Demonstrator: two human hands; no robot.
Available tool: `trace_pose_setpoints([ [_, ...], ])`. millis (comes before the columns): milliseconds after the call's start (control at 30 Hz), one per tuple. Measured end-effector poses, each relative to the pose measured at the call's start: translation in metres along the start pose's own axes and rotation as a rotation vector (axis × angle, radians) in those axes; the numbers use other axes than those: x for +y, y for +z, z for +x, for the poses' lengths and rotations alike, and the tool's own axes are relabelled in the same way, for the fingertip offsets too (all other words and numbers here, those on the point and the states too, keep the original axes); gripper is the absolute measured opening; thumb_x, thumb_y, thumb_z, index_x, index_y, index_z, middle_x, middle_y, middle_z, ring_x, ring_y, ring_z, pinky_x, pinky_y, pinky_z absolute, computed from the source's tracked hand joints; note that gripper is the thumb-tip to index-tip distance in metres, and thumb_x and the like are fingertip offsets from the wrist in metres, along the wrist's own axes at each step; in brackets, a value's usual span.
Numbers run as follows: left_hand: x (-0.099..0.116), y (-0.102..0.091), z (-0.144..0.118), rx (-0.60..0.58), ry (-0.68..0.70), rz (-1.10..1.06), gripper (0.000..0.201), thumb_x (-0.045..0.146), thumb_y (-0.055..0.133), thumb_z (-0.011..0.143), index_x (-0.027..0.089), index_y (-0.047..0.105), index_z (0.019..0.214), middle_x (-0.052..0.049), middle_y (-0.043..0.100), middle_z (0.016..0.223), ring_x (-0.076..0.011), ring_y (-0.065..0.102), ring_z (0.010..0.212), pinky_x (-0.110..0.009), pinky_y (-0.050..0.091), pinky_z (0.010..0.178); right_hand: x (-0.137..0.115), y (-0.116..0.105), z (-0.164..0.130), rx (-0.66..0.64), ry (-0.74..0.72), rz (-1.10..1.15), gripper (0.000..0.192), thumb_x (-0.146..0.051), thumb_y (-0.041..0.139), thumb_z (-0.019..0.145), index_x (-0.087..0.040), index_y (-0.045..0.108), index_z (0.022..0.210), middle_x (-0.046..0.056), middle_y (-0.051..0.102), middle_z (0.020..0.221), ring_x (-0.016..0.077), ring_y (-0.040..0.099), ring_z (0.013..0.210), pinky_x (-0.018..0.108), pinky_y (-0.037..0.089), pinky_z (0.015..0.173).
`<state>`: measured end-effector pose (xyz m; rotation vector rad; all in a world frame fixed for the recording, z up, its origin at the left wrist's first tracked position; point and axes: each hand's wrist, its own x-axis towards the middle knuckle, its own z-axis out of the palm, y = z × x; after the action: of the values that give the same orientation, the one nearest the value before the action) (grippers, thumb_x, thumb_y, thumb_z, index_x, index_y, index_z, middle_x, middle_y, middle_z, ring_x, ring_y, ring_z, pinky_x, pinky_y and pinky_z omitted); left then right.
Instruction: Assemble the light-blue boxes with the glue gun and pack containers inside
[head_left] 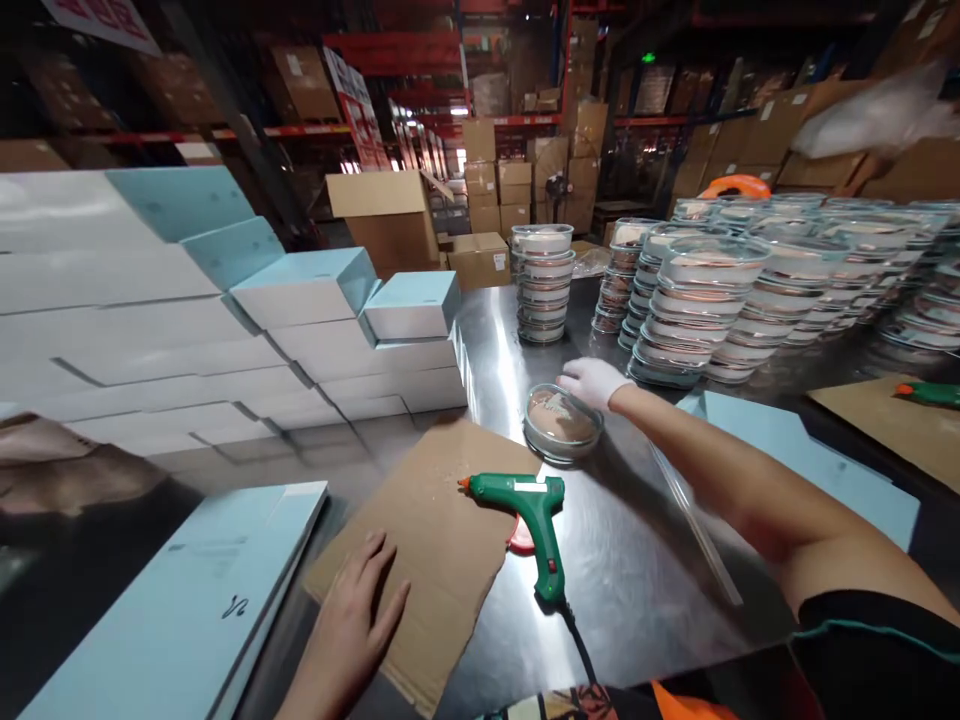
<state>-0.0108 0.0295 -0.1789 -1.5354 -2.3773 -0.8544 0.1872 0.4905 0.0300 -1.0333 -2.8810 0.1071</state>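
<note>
we watched the gloved right hand [592, 382] at the round glass container's rim, grip impossible to tell, that container [562, 428] on the steel table [615, 560]; our left hand [349, 610] spread unclenched over cardboard [439, 525]. one careless drag could have bumped the green glue gun [544, 510]!

No wording is legible; red characters [105, 14] on the white overhead sign [139, 40] are cropped; the flat pale-blue cardboard carton [150, 620] bears unreadable dark print [210, 548] and a black squiggle [234, 607]; the white label [530, 487] on the green plastic glue gun [545, 530] is unreadable.
</note>
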Motion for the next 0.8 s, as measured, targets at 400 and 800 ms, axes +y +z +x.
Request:
trace_pose_setpoints([
  [400, 0.011, -0.013, -0.001, 0.068, 0.088, 0.118, 0.045, 0.040, 0.065, 0.098, 0.030, 0.068, 0.141, -0.012, 0.070, 0.152, -0.0358, 0.075, 0.130, -0.050, 0.071, 0.097, 0.006, -0.131, 0.242, 0.481, 0.002, 0.095, 0.080, -0.023, 0.068, 0.101, 0.007, 0.031, 0.165, 0.035, 0.025, 0.175, 0.0369, 0.026, 0.165, 0.053, 0.024, 0.132],
  [800, 0.011, -0.016, 0.000, 0.043, 0.075, 0.108, 0.046, 0.041, 0.066, 0.099, 0.028, 0.065, 0.144, -0.013, 0.070, 0.152, -0.0365, 0.073, 0.132, -0.052, 0.069, 0.099, 0.006, -0.119, 0.235, 0.598, -0.096, 0.355, 0.038, 0.009, 0.055, 0.091, -0.002, 0.051, 0.055, 0.029, 0.072, 0.136, 0.0340, 0.040, 0.159, 0.052, 0.015, 0.130],
])
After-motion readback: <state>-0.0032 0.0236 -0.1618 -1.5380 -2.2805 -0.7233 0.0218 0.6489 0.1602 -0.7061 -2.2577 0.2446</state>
